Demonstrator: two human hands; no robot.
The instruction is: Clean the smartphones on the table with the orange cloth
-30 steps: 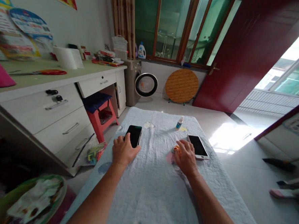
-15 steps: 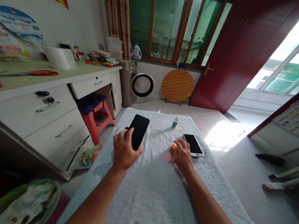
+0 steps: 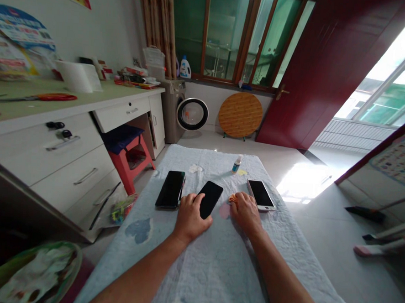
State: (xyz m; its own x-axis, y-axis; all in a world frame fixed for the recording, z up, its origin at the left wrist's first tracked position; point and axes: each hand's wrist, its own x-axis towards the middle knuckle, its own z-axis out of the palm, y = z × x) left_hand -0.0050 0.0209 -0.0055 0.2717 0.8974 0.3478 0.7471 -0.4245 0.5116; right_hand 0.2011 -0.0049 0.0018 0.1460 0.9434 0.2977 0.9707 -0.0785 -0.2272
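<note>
In the middle of the cloth-covered table (image 3: 182,260), my left hand (image 3: 191,218) grips a black smartphone (image 3: 211,198) by its edges, dark screen facing up. Left of it lies another black phone (image 3: 171,189), flat on the cloth. My right hand (image 3: 247,212) is closed over a small orange cloth (image 3: 233,198), most of which is hidden under the fingers. Just beyond the right hand lies a white phone (image 3: 261,194) with a dark screen. A small spray bottle (image 3: 236,164) stands upright farther back.
A white desk (image 3: 68,152) with drawers runs along the left, with a red stool (image 3: 130,158) partly under it. A bin (image 3: 44,274) stands at lower left. Behind the table are a washing machine (image 3: 173,113) with its door open and a round wooden board (image 3: 241,115).
My left hand has moved right and nearer with the phone, uncovering the black phone lying on the left. My right hand has flattened slightly over the orange cloth.
</note>
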